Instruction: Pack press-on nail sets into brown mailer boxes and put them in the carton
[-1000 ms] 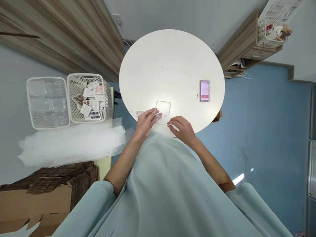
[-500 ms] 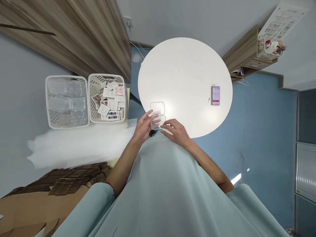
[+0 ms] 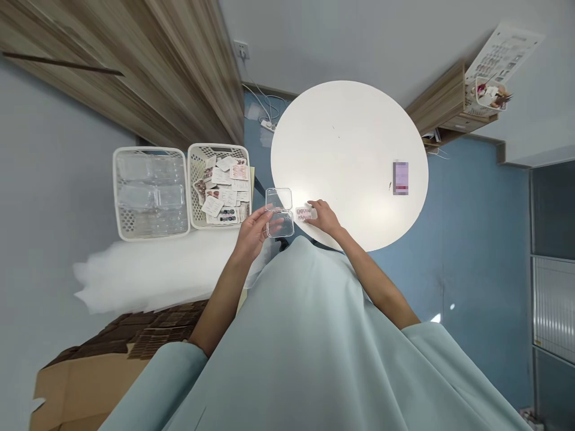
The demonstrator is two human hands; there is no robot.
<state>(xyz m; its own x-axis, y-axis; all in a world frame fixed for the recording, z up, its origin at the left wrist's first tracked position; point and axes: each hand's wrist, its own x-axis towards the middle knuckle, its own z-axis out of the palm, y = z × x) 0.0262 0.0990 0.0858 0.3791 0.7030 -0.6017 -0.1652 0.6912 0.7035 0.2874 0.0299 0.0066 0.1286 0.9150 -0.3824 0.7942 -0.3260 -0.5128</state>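
Round white desk (image 3: pixel 350 143) before us. Across its near-left edge, our left hand (image 3: pixel 252 232) pinches a clear plastic hinged box (image 3: pixel 279 226), lid open. Just beside, above the desk's near-left part, our right hand (image 3: pixel 325 218) has fingers narrowed on a small translucent card with pinkish-red pieces (image 3: pixel 303 214).

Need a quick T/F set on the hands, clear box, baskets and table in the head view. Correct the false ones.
1. The left hand holds the clear box. True.
2. The clear box is closed. False: it stands open.
3. The blurred purple item lies at the table's left edge. False: it is near the right edge.
4. The right hand's fingertips are at a spotted card. True.
5. Printed cards fill the basket nearer the table. True.
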